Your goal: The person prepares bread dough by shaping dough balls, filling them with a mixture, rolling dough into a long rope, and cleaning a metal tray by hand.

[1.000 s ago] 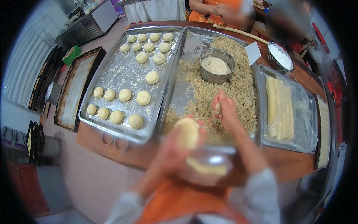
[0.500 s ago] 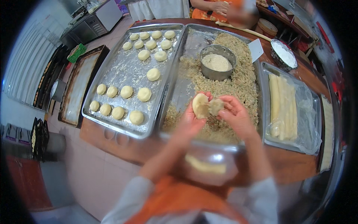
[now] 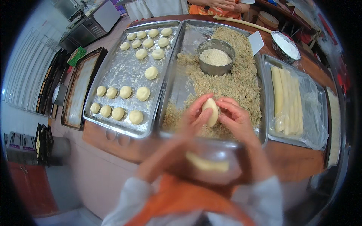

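Note:
My left hand is closed around a pale dough round, held on edge with the thumb across its near side. My right hand presses its bent fingers against the right side of the same round; the filling between them is hidden. Beneath both hands lies a metal tray spread with crumbly, green-flecked filling. On that filling stands a round metal tin with pale crumbly stuff inside.
To the left, a floured tray carries several dough balls. On the right, a tray holds dough ropes under plastic. Beyond are a white scraper, a flour bowl, a long dough rope and a co-worker's hands.
My right hand has brought the clump of filling against the dough, where it no longer shows. The dough round is now folded upright between both hands.

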The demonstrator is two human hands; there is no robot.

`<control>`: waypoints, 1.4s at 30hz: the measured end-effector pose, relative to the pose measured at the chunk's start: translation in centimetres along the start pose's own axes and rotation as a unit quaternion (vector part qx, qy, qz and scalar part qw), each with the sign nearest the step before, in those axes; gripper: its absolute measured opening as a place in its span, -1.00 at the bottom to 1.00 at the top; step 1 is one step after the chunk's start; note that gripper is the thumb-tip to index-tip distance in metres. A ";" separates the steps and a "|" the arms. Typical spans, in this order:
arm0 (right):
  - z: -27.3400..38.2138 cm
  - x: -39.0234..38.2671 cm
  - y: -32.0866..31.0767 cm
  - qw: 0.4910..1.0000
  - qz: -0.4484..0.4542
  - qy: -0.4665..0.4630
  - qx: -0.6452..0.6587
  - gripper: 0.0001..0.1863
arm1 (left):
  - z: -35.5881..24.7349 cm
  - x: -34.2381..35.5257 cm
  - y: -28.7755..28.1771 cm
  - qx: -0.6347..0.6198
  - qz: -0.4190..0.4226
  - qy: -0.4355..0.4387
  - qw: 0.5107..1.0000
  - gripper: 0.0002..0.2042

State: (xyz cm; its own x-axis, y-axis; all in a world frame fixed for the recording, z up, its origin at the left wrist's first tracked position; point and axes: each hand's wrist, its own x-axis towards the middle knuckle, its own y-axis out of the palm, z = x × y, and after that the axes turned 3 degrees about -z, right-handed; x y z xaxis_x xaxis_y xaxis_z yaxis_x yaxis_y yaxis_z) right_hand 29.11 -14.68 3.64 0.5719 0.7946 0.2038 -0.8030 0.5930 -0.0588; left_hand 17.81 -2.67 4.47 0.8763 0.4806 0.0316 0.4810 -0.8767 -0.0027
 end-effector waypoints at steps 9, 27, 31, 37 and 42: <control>3.2 -1.3 3.8 0.982 -0.100 0.118 0.112 -0.66 | -1.2 2.5 3.6 0.044 -0.370 0.084 0.924 -0.65; 0.4 -2.1 5.4 0.892 -0.132 -0.251 -0.352 -0.64 | -0.2 0.5 2.3 -0.266 -0.218 -0.067 0.937 -0.72; 0.8 -1.5 5.0 0.925 -0.095 -0.204 -0.306 -0.65 | 0.3 0.8 2.7 -0.265 -0.256 -0.040 0.929 -0.72; 0.5 -1.3 5.0 0.922 -0.093 -0.232 -0.297 -0.72 | -0.1 0.9 1.8 -0.102 -0.286 0.019 0.953 -0.72; 0.1 -1.3 4.3 0.946 -0.093 -0.184 -0.249 -0.79 | 0.8 0.8 2.9 -0.215 -0.291 -0.042 0.931 -0.68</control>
State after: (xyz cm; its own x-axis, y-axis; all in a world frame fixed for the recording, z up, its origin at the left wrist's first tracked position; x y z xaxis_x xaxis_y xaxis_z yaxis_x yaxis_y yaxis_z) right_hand 24.88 -13.15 3.21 0.5238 0.6261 0.5776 -0.4636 0.7784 -0.4233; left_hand 19.94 -4.82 3.70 0.4781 0.8606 -0.1755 0.8361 -0.3849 0.3908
